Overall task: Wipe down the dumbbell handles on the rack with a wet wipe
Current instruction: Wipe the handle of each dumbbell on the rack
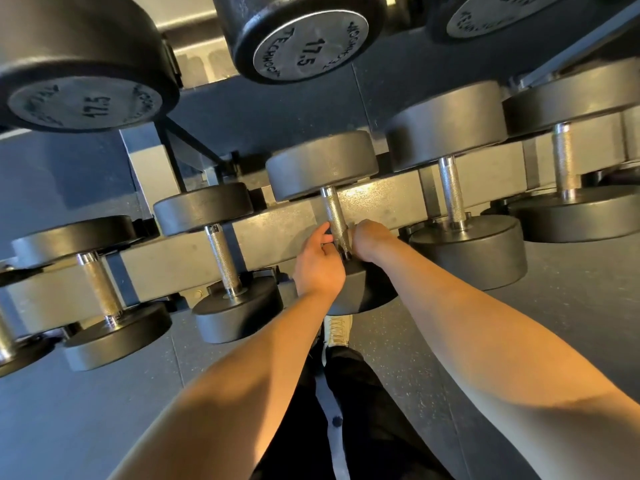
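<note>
— Where are we working?
— We are working on the handle of the middle dumbbell, which is lying on the lower rail of the rack. Our left hand is pinching the handle's near end between thumb and curled fingers.
— And our right hand?
— It is pressing against the right side of that handle. Its fingers are hiding behind the bar, so we cannot tell whether they are closing.
— What is crowding us?
— Just left of the middle dumbbell a smaller dumbbell is sitting; just right of it, a larger dumbbell. Above it, two upper heads marked 17.5 are overhanging. Our left wrist is covering part of its near head, and below that a pale shoe is showing on the floor.
</note>
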### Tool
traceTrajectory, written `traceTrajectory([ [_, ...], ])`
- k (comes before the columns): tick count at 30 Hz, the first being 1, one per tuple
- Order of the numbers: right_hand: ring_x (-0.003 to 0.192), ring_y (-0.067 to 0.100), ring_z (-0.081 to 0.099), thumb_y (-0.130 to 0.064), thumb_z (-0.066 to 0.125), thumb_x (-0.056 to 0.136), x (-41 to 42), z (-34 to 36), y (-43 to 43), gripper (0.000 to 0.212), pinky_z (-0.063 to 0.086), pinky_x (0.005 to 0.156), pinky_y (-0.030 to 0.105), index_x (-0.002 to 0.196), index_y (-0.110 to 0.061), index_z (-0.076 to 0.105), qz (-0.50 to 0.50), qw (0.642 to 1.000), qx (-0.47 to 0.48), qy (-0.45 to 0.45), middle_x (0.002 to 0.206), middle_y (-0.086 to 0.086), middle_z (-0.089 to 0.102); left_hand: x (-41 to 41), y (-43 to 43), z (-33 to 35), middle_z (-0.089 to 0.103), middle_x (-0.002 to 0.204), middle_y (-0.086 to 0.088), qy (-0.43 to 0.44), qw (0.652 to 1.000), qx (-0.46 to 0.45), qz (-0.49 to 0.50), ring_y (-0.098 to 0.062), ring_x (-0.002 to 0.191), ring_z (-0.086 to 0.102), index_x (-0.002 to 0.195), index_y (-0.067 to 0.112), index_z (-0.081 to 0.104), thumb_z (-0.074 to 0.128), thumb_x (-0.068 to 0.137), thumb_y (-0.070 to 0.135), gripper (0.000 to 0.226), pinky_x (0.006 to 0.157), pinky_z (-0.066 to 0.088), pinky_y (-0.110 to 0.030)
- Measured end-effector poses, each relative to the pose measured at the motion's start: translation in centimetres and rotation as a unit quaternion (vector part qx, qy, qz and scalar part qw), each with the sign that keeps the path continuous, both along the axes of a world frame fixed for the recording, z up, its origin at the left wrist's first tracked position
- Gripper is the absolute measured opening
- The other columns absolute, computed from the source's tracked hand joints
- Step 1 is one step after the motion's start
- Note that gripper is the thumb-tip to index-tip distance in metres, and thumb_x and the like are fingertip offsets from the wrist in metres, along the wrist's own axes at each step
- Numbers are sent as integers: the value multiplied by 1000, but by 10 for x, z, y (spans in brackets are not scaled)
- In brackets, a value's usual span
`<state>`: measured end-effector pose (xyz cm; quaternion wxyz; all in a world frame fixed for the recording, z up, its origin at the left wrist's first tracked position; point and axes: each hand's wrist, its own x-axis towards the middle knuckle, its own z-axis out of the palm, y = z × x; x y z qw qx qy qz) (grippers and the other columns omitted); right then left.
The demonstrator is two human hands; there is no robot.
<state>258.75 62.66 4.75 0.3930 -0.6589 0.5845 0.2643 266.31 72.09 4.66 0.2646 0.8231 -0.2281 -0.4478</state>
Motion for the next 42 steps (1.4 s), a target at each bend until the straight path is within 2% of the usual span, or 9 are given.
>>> traceTrajectory([
  [5,102,30,63,-15,51,100,0,11,11,12,52,96,44,102,-11,62,-3,999,-34,22,109,11,66,1,2,-1,64,125,17,11,1000,-10,7,-11,113,60,144,39,49,37,103,27,44,102,49,-42],
  [10,101,32,64,-19,54,97,-1,26,23,19,54,93,45,110,-7,62,-59,995,-81,24,107,11,67,1,7,-1,66,124,16,64,995,-30,66,-11,114,60,140,35,54,38,103,24,43,103,48,-40],
  [18,123,33,51,-37,50,101,18,16,23,28,32,109,59,114,-15,61,-70,989,-83,100,121,10,62,7,24,-8,63,128,4,80,994,-44,62,-10,114,54,140,24,54,37,107,16,39,97,38,-25],
  [25,127,35,50,-28,54,99,22,18,25,25,23,113,66,119,-15,59,-74,988,-78,109,125,10,61,13,27,-7,58,136,2,106,993,-33,26,-15,123,53,145,27,49,36,108,19,40,100,38,-27],
  [31,117,34,57,-32,48,101,16,24,34,17,14,118,63,93,-17,50,-120,978,-148,83,100,8,63,18,34,-7,55,142,3,116,992,-32,-29,-11,126,50,146,29,46,36,108,24,40,99,34,-24],
  [34,118,33,57,-27,51,98,18,27,41,9,12,117,64,96,-18,54,-111,978,-153,84,106,8,66,17,30,-5,53,145,4,120,992,-36,-25,-16,130,49,145,32,46,37,108,30,38,100,36,-27],
  [37,117,30,58,-26,45,98,27,27,50,21,11,119,62,105,-16,62,-54,981,-162,90,105,5,69,19,26,0,57,134,5,153,986,-61,-5,-15,122,54,140,34,47,37,109,33,33,101,42,-31],
  [39,109,27,62,-28,40,99,30,28,56,26,19,118,54,99,-17,64,-20,979,-186,81,98,3,70,22,25,3,59,124,8,178,981,-75,16,-11,115,56,137,33,49,39,109,32,29,101,44,-30],
  [42,99,25,66,-26,40,100,26,32,60,29,39,97,38,96,-20,68,1,981,-193,31,96,2,71,29,21,2,62,112,17,182,980,-76,-12,-4,107,59,127,29,57,46,107,30,23,101,47,-29],
])
